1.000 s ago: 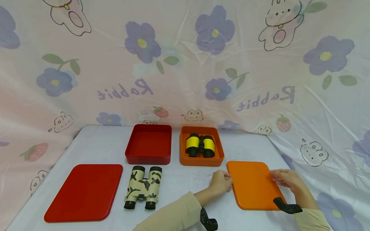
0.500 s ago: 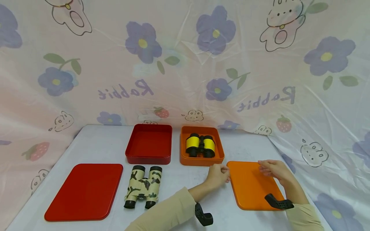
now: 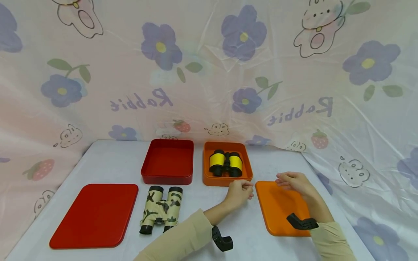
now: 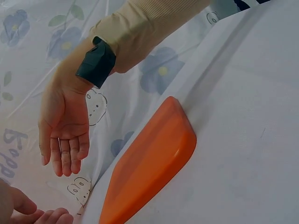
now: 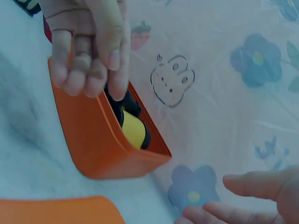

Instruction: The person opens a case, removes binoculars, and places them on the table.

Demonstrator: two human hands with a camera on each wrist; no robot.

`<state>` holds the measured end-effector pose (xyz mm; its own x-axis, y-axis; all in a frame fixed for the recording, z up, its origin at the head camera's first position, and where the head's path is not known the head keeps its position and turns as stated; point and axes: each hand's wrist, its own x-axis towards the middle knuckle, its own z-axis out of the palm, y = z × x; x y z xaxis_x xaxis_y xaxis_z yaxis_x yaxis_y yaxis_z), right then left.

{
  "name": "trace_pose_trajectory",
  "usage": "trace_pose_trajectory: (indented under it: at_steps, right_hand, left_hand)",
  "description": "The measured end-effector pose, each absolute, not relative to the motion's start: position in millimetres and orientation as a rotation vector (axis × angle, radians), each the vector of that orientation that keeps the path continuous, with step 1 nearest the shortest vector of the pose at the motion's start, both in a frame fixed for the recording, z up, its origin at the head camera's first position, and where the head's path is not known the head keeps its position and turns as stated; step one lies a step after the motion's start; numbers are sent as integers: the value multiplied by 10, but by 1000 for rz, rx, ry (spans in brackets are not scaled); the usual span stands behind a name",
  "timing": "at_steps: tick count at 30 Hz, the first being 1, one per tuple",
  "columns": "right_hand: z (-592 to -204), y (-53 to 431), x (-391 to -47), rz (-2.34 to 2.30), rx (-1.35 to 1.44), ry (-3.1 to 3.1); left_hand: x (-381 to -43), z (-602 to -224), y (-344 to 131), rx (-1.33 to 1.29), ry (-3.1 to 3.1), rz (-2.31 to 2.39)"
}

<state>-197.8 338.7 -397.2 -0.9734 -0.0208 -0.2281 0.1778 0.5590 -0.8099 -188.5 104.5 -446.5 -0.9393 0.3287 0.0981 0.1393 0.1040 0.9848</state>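
Observation:
My left hand (image 3: 240,194) is just in front of the orange box (image 3: 209,182), fingers loosely bent and holding nothing. Whether it touches the box cannot be told. Yellow-and-black binoculars (image 3: 226,164) lie inside this box. Above the orange lid (image 3: 272,214) hovers my right hand (image 3: 295,184), its fingers fairly straight with nothing in them. In the left wrist view the right hand (image 4: 67,126) hangs with its palm showing, apart from the lid (image 4: 149,168). The right wrist view has the left hand (image 5: 86,42) over the box's near side (image 5: 88,126), partly hiding the binoculars (image 5: 134,129).
A red box (image 3: 167,179) with a bare inside stands left of the orange one. Camouflage binoculars (image 3: 161,208) lie in front of it, partly behind the left sleeve (image 3: 183,235). A red lid (image 3: 94,217) is at the left. A patterned curtain (image 3: 202,72) hangs behind the table.
Both hands have left the orange lid's edges. The left moved left and away toward the orange box; the right rose and moved left over the lid. The lid stays on the table.

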Motion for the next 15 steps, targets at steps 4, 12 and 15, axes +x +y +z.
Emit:
trace_pose_trajectory:
  at_steps: [4, 12, 15]
  right_hand:
    - [-3962, 3286, -2013, -1396, 82, 2574]
    - [-3947, 3146, -2071, -1425, 30, 2570]
    - [-3940, 3090, -2095, -1441, 7, 2568]
  left_hand:
    - [-1928, -4429, 947, 454, 2249, 1971]
    - [-2002, -4320, 802, 488, 2298, 1979]
    - [-2032, -4289, 769, 478, 2313, 1989]
